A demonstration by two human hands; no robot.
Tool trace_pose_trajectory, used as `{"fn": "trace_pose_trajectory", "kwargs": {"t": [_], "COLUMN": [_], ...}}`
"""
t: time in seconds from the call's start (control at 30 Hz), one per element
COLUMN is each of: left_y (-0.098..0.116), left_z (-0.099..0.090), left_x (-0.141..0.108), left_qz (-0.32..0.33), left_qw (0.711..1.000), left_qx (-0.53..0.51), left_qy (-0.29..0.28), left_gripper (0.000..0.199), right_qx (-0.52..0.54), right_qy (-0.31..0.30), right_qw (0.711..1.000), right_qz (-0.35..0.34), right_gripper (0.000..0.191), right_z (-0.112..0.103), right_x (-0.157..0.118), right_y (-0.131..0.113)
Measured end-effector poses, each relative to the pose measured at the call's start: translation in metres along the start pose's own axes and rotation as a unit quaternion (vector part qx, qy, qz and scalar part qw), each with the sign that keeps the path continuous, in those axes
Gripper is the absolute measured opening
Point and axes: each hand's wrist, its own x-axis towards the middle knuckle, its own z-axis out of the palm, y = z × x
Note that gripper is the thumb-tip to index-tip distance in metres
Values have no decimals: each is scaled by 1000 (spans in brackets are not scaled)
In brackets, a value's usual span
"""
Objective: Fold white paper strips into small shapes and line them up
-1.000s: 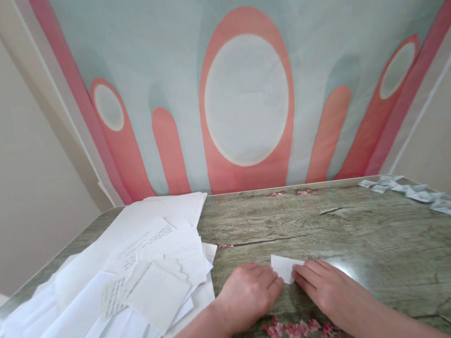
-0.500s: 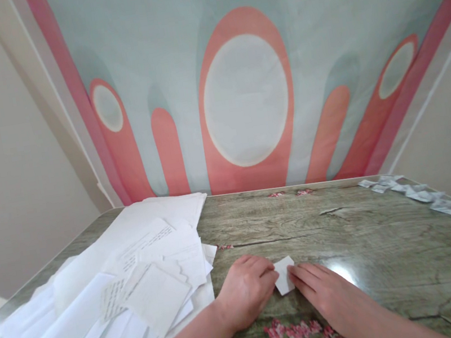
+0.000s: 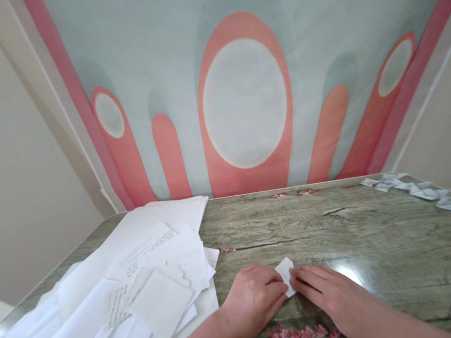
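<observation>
A small piece of white paper point(image 3: 285, 271) lies on the wood-patterned table near the front middle. My left hand point(image 3: 256, 299) is closed on its left side, fingers bent and covering part of it. On the paper's right edge rest the fingertips of my right hand point(image 3: 322, 289), whose fingers are pressed together. The paper's lower part is mostly hidden between the two hands.
A wide heap of loose white sheets and scraps point(image 3: 161, 302), some printed, covers the left of the table point(image 3: 260, 226). Several small folded paper pieces point(image 3: 424, 192) lie along the back right edge. Behind stands a wall covering point(image 3: 245, 103) with red and white shapes.
My left hand has moved right and slightly down over the paper, so less of it shows. My right hand has barely shifted. The whole view has tilted slightly.
</observation>
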Motion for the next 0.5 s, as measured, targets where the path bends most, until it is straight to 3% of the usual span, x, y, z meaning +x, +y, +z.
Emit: {"fn": "trace_pose_trajectory", "kwargs": {"t": [0.5], "left_y": [2], "left_z": [1], "left_x": [5], "left_qz": [-80], "left_qw": [992], "left_qx": [-93], "left_qy": [5], "left_gripper": [19], "right_qx": [46], "right_qy": [-119], "right_qw": [992], "right_qz": [1], "right_gripper": [60], "right_z": [-26], "right_x": [-1], "right_y": [7]}}
